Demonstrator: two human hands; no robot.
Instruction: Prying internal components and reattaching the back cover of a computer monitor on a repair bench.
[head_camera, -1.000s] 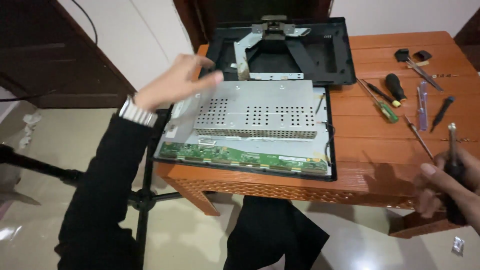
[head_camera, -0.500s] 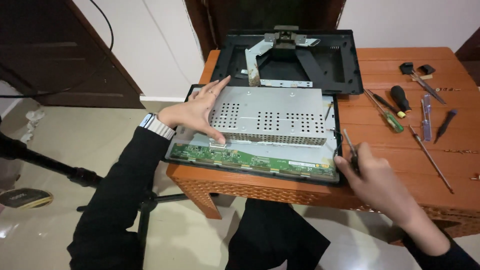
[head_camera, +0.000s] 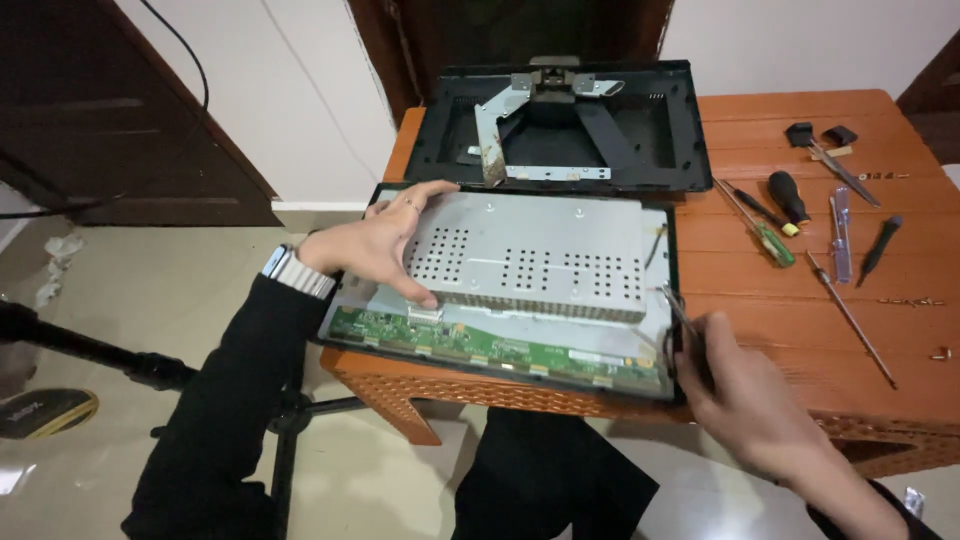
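Opened flat-panel monitor (head_camera: 520, 290) lies face down at the near edge of the orange wooden table (head_camera: 800, 330), back cover off.

Left hand (head_camera: 385, 245): open, fingers spread, palm pressing flat on the left end of the perforated metal shield (head_camera: 530, 260). Not gripping, just pinning it down. Thumb hangs over the shield's near-left corner, just above the green circuit strip (head_camera: 490, 345).

Right hand (head_camera: 745, 395): closed around a dark-handled tool (head_camera: 685, 330), looks like a screwdriver. Tip points up and away from the hand at the panel's right edge, near the loose wires there. Can't tell if the tip touches anything.

Handling, my read:
- Panel assembly is stiff but fragile: thin glass underneath, so it shouldn't be flexed or twisted.
- Moderate weight, and the front edge looks flush with or slightly past the table lip, so it could slide.
- Shield is thin sheet metal, light, probably sharp-edged. Best held by its long side flanges, not the perforated face.
- Green strip and its flat connectors are not for holding. Frame edges left and right are the safe spots.

Beyond the left fingertips: the black rear cover (head_camera: 560, 125) with its metal stand bracket. Right of the right hand: spare screwdrivers (head_camera: 775, 215) and loose screws, well apart from the panel.
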